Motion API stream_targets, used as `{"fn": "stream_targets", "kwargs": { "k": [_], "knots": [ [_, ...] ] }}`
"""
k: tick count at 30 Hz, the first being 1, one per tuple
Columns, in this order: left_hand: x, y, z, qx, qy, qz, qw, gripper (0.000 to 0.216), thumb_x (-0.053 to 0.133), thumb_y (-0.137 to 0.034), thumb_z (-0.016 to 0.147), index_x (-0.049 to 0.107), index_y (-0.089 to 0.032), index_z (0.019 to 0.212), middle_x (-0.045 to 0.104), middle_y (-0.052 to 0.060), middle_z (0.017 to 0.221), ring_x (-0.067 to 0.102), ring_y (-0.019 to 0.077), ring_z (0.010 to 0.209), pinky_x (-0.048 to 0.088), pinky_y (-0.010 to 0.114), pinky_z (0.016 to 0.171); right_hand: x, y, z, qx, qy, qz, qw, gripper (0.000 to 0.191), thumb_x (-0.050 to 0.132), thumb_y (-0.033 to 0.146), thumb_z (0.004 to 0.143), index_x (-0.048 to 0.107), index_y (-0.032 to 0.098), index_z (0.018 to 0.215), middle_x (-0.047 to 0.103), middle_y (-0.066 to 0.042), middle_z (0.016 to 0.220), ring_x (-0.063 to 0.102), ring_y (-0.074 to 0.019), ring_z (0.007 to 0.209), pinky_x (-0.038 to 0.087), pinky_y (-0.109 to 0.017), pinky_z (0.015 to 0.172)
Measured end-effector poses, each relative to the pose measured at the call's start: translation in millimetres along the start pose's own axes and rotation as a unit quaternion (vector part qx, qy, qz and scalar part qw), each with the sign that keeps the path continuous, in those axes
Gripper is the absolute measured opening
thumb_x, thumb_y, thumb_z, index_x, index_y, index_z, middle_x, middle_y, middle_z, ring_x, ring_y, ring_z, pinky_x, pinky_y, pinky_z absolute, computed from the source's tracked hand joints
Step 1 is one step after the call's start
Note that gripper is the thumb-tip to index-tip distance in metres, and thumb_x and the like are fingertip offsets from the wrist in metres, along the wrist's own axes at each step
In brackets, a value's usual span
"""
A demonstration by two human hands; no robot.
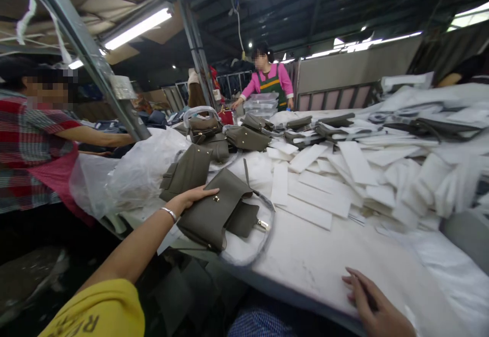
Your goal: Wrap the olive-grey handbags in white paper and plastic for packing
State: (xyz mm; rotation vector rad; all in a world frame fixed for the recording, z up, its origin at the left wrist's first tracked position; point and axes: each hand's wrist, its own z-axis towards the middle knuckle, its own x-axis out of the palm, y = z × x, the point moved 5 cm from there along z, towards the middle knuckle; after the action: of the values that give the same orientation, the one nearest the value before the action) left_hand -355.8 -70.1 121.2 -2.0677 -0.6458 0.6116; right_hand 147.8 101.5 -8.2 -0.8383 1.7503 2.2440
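My left hand, with a silver bracelet on the wrist and a yellow sleeve above it, reaches across the table's near-left corner. Its fingers lie over the top edge of an olive-green handbag and grip it. The bag lies flat with its flap and a metal clasp showing. A grey strap loops round it on the white table. My right hand rests at the table's near edge, fingers stretched flat on the white cover, holding nothing.
More olive handbags lie behind, beside a crumpled clear plastic bag. White rectangular sheets are piled over the table's middle and right. A person in red plaid stands at the left by a slanted metal post. Another person, in pink, stands at the far end.
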Motion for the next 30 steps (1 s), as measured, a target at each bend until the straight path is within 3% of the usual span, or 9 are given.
{"fn": "stream_targets", "kwargs": {
  "k": [5,8,11,14,16,19,23,26,30],
  "knots": [
    [14.5,-11.6,-24.2,0.022,-0.035,-0.061,0.997,0.033,0.088,-0.021,0.067,0.069,-0.006,0.090,0.073,0.018,0.069,0.069,0.0284,0.051,0.060,0.039,0.052,-4.7,7.5,0.3,-0.010,0.013,0.014,1.000,0.042,0.055,0.057,0.086,0.070,0.025,0.109,0.079,-0.003,0.094,0.076,-0.0231,0.073,0.062,-0.030,0.070],
    [19.2,-22.5,-58.0,0.084,-0.060,-0.129,0.986,0.026,0.080,-0.024,0.079,0.069,-0.010,0.098,0.075,0.014,0.078,0.071,0.0226,0.058,0.063,0.036,0.063,-7.3,15.9,-8.9,0.006,0.028,0.069,0.997,0.044,0.058,0.060,0.086,0.069,0.025,0.111,0.079,-0.005,0.095,0.076,-0.0247,0.078,0.062,-0.033,0.077],
    [33.8,-22.6,-99.9,0.136,-0.089,-0.194,0.967,0.023,0.066,-0.031,0.092,0.069,-0.014,0.107,0.077,0.011,0.092,0.074,0.0193,0.072,0.063,0.033,0.076,-0.9,41.5,-33.4,0.019,0.065,0.168,0.984,0.054,0.059,0.062,0.087,0.064,0.024,0.125,0.076,-0.011,0.108,0.075,-0.0273,0.093,0.061,-0.038,0.087],
    [70.7,0.3,-142.5,0.179,-0.098,-0.305,0.930,0.029,0.065,-0.031,0.092,0.069,-0.015,0.115,0.076,0.011,0.107,0.074,0.0236,0.093,0.062,0.036,0.085,14.1,87.4,-68.2,-0.040,0.147,0.313,0.937,0.081,0.051,0.073,0.087,0.035,0.028,0.153,0.060,-0.017,0.139,0.064,-0.0320,0.120,0.056,-0.047,0.096],
    [106.8,34.2,-166.8,0.151,-0.081,-0.353,0.920,0.033,0.071,-0.030,0.087,0.069,-0.017,0.117,0.074,0.010,0.115,0.071,0.0264,0.104,0.061,0.037,0.089,18.8,110.4,-88.6,-0.076,0.172,0.370,0.910,0.096,0.041,0.082,0.084,0.010,0.033,0.160,0.038,-0.017,0.157,0.051,-0.0341,0.134,0.052,-0.050,0.100],
    [159.5,100.6,-195.7,0.077,-0.033,-0.378,0.922,0.041,0.078,-0.029,0.078,0.068,-0.023,0.117,0.070,0.007,0.125,0.066,0.0276,0.116,0.058,0.036,0.097,10.3,106.0,-102.0,-0.037,0.117,0.310,0.943,0.099,0.043,0.079,0.086,-0.003,0.032,0.160,0.017,-0.011,0.165,0.032,-0.0330,0.145,0.044,-0.050,0.109],
    [208.1,173.2,-214.3,0.001,0.110,-0.359,0.927,0.056,0.082,-0.039,0.075,0.063,-0.024,0.125,0.065,0.010,0.133,0.060,0.0303,0.125,0.055,0.039,0.100,-21.2,67.1,-93.7,0.057,0.052,0.179,0.981,0.088,0.055,0.064,0.089,0.016,0.030,0.160,0.022,-0.006,0.164,0.027,-0.0326,0.147,0.036,-0.048,0.114],
    [232.0,193.6,-211.4,-0.037,0.226,-0.323,0.918,0.058,0.079,-0.054,0.076,0.064,-0.023,0.122,0.063,0.013,0.134,0.064,0.0293,0.119,0.057,0.037,0.093,-36.4,54.3,-67.1,0.067,0.033,0.146,0.986,0.076,0.056,0.060,0.090,0.033,0.030,0.155,0.032,-0.005,0.160,0.038,-0.0351,0.142,0.045,-0.048,0.109],
    [257.3,183.8,-196.8,-0.077,0.322,-0.227,0.916,0.063,0.063,-0.069,0.082,0.070,-0.008,0.098,0.071,0.021,0.109,0.072,0.0215,0.089,0.058,0.030,0.082,-28.5,57.3,-8.9,0.027,0.053,0.110,0.992,0.065,0.049,0.057,0.095,0.045,0.023,0.150,0.052,-0.012,0.148,0.062,-0.0327,0.122,0.058,-0.044,0.093]
  ]
}}
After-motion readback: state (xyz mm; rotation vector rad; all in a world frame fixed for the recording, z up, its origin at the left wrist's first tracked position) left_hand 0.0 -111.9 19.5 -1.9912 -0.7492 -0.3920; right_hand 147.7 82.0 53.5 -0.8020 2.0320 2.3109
